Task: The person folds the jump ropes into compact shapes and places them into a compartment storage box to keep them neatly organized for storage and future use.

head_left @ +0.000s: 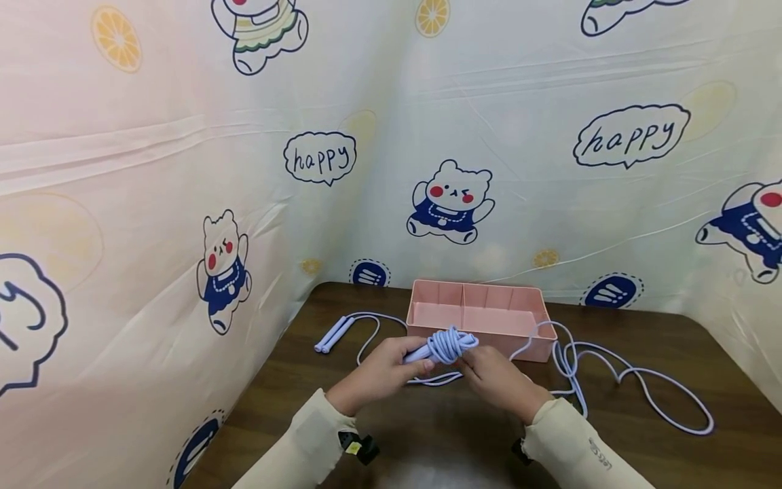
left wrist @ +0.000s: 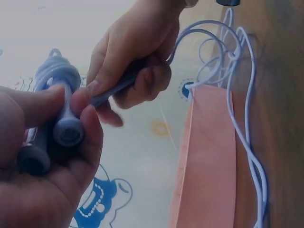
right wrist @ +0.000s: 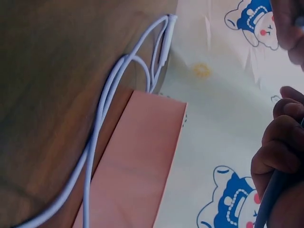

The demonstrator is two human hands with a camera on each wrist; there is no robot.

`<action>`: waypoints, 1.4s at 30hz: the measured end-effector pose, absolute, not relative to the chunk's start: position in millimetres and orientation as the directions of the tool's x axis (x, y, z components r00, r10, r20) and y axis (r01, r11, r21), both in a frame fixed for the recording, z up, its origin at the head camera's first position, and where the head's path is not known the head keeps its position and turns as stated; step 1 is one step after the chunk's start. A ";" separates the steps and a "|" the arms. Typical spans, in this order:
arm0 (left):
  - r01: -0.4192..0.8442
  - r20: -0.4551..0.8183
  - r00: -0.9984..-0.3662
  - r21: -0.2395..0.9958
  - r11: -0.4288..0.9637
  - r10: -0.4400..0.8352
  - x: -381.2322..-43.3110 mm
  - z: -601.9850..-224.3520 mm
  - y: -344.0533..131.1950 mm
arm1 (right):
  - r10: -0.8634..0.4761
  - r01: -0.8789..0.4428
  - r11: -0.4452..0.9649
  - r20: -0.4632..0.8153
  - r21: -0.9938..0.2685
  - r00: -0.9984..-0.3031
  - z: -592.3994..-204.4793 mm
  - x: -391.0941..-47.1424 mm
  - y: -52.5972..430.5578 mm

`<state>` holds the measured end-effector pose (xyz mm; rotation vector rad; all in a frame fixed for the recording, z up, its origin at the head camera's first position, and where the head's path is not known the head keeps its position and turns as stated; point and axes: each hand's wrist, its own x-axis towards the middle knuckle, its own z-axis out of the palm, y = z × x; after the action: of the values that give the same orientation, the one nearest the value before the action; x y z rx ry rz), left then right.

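Observation:
A light-blue jump rope is bunched up in front of the box, its cord wound in several turns round its two handles. My left hand grips these handles, thumb on one side and fingers curled on the other, with the flared handle ends toward the palm. Just to the right, my right hand curls round a length of blue cord close beside the wound part. Doubled cord loops out from behind that hand in the left wrist view. The right wrist view catches only part of its fingers.
A pink divided box stands at the back of the brown table. Left of it lie two more light-blue handles, with cord running in front of the box. Loose cord loops spread at the right. A patterned curtain hangs behind.

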<state>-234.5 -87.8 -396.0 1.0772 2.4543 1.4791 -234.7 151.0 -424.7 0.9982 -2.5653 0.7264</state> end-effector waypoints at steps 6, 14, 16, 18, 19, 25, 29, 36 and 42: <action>0.503 0.293 -0.794 0.809 0.304 0.533 -239.4 -394.8 -95.5 | -0.571 -0.745 0.605 0.500 -0.281 -0.651 -427.1 -225.3 143.8; 0.507 0.352 -0.843 0.774 0.379 0.407 -244.7 -392.1 -101.5 | -0.563 -0.709 0.656 0.459 -0.257 -0.687 -423.0 -204.4 142.6; 0.506 0.378 -0.852 0.773 0.382 0.362 -246.3 -389.4 -102.7 | -0.550 -0.704 0.666 0.476 -0.247 -0.687 -418.1 -200.3 143.9; 0.512 0.420 -0.857 0.760 0.400 0.299 -248.8 -385.8 -103.8 | -0.545 -0.711 0.663 0.500 -0.235 -0.673 -412.5 -196.9 145.4; 0.513 0.446 -0.858 0.761 0.397 0.253 -251.2 -383.8 -104.9 | -0.542 -0.713 0.659 0.505 -0.241 -0.672 -409.4 -194.8 146.1; 0.511 0.533 -0.843 0.755 0.412 0.071 -265.4 -376.4 -119.1 | -0.512 -0.749 0.625 0.609 -0.220 -0.606 -404.9 -181.9 156.8; 0.496 0.509 -0.855 0.749 0.439 0.098 -264.9 -377.0 -117.3 | -0.513 -0.812 0.571 0.721 -0.120 -0.467 -402.5 -179.3 163.1; 0.425 0.431 -0.897 0.787 0.448 0.094 -265.6 -382.8 -103.8 | -0.609 -0.914 0.405 0.746 0.002 -0.268 -396.4 -177.8 153.4; 0.399 0.383 -0.916 0.834 0.382 0.121 -268.3 -390.3 -91.4 | -0.698 -0.924 0.368 0.688 0.105 -0.200 -401.4 -175.0 145.6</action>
<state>-268.3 -91.4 -390.3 0.5431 2.8177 1.8295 -175.0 145.6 -401.4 1.3992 -1.9725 0.4394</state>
